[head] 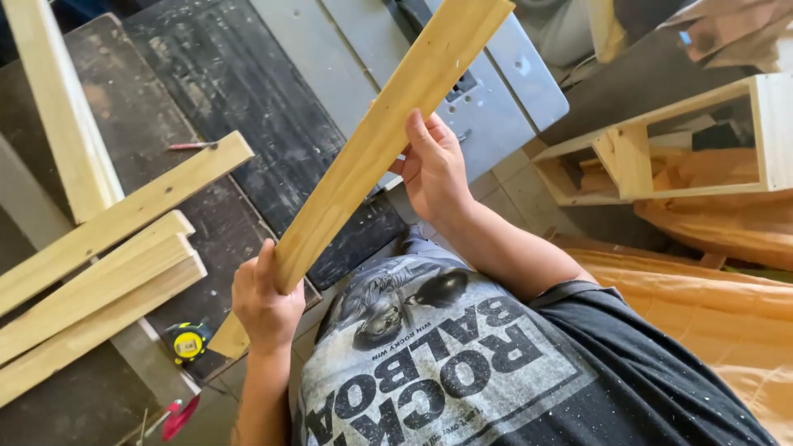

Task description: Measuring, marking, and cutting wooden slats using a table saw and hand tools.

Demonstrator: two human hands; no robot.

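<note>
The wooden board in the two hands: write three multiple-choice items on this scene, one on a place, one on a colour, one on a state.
1. Where does the tape measure lie?
A. on the dark bench near the left hand
B. inside the wooden frame
C. on the metal saw table

2. What colour is the pencil on the bench?
A. blue
B. red
C. green

3. How is the wooden board held?
A. flat on the bench, untouched
B. in one hand only
C. raised aslant, a hand at each part

Answers: 1 A, it sits on the dark bench beside the left hand. 2 B, its shaft shows red. 3 C, the left hand grips the low end and the right hand grips the middle.
</note>
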